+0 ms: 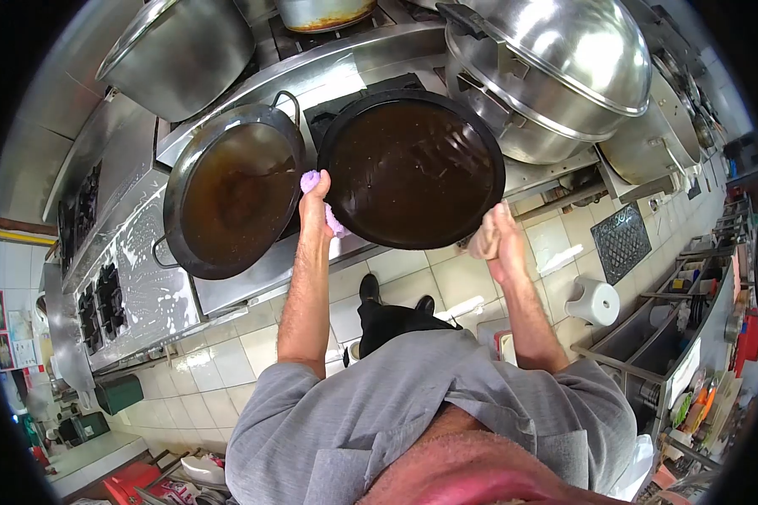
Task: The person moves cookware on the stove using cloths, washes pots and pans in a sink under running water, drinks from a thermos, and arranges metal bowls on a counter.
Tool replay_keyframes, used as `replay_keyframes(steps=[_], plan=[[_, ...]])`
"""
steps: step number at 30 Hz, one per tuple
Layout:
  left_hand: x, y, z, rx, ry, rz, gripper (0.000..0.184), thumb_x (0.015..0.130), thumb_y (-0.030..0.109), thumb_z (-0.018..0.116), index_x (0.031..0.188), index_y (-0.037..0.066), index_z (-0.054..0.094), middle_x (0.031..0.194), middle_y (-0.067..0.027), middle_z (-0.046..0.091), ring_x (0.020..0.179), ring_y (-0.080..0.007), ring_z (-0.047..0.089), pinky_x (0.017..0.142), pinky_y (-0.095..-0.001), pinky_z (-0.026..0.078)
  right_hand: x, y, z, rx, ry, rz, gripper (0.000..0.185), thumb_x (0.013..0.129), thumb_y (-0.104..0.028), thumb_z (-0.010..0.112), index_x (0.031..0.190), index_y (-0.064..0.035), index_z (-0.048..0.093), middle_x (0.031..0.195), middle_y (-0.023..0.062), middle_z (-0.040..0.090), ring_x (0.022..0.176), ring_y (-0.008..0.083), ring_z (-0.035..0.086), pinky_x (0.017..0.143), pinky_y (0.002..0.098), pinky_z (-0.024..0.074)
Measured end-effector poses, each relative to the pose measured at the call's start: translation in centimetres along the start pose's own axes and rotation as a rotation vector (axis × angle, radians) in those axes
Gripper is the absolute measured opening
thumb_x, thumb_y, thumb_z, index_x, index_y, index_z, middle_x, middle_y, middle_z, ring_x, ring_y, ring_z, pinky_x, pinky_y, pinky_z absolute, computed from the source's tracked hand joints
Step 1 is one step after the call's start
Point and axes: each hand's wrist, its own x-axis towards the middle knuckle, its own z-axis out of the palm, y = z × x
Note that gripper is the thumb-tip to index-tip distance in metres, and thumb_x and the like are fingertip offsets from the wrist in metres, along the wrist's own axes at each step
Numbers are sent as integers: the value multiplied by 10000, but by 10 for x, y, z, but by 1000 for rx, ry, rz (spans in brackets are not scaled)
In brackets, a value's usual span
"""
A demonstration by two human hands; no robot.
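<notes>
A large black wok [413, 168], filled with dark brown liquid, is between my hands, over the stove's front edge. My left hand [314, 202] is closed around a purple cloth [310, 181] at the wok's left side. At its lower right side, my right hand [504, 240] is closed on a beige cloth [483, 237]. Cloths and fingers cover the wok's handles. Left of my left hand sits a second wok [181, 227] with two loop handles, also holding brown liquid.
A big steel pot [177, 63] stands at the back left. A domed steel lid [581, 50] tops a large vessel at the back right. Suds wet the stove top [156, 282] at left. A white stool [592, 301] and a black floor mat [621, 242] are to the right on the tiles.
</notes>
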Motion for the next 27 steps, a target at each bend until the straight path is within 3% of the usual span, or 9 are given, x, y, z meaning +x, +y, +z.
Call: replay_keyframes(steps=[4, 6, 10, 12, 15, 16, 18, 27], plan=[[-6, 0, 4, -3, 0, 10, 449, 810, 280, 631, 1122, -19, 510, 1090, -131, 573, 977, -246, 555, 873, -361, 438, 9, 6, 7, -76, 133, -55, 193, 859, -204, 564, 1006, -93, 505, 749, -31, 509, 617, 86, 496, 520, 248, 415], [-6, -4, -1, -61, -12, 10, 422, 806, 270, 638, 1089, -16, 510, 1068, -128, 569, 949, -250, 563, 843, -378, 456, 14, 6, 3, -56, 157, -48, 237, 826, -119, 591, 1043, -67, 508, 801, -19, 534, 677, 87, 515, 569, 248, 433], [-8, -8, -4, -64, -33, 43, 425, 809, 274, 634, 1097, -12, 509, 1069, -127, 568, 955, -247, 560, 848, -369, 452, 23, 4, 1, -97, 144, -69, 262, 815, -94, 587, 1064, -56, 513, 837, -5, 546, 718, 98, 528, 611, 250, 443], [-8, -8, -4, -59, -46, 90, 430, 809, 275, 635, 1105, -10, 509, 1076, -126, 567, 960, -238, 557, 852, -363, 446, 26, 2, 6, -53, 153, -89, 215, 775, -41, 608, 967, -40, 510, 810, 10, 544, 706, 102, 537, 626, 254, 455], [-4, -12, -9, -61, -48, 98, 435, 809, 273, 634, 1112, -13, 509, 1086, -122, 564, 975, -223, 544, 847, -355, 440, 35, 5, 3, -18, 151, -106, 223, 755, -6, 601, 960, -41, 522, 791, 12, 552, 680, 114, 542, 606, 258, 456], [-3, -13, -10, -56, -70, 100, 436, 810, 273, 633, 1113, -14, 508, 1087, -120, 563, 981, -221, 539, 850, -353, 436, 41, 7, -3, -20, 144, -104, 223, 755, -6, 601, 960, -41, 522, 791, 12, 552, 680, 114, 542, 606, 258, 456], [0, -15, -11, -47, -33, 157, 438, 812, 274, 629, 1116, -17, 506, 1094, -120, 557, 995, -222, 530, 865, -351, 424, 52, 11, -13, -49, 102, -82, 349, 765, 0, 551, 1111, -19, 508, 971, 55, 587, 843, 159, 574, 742, 287, 473], [5, -14, -13, -117, -52, 143, 419, 807, 268, 637, 1116, 18, 502, 1100, -112, 564, 997, -238, 543, 892, -370, 426, 67, 6, -4, -86, 108, -110, 271, 753, -7, 563, 1022, -30, 534, 860, 21, 568, 767, 137, 559, 688, 280, 469]])
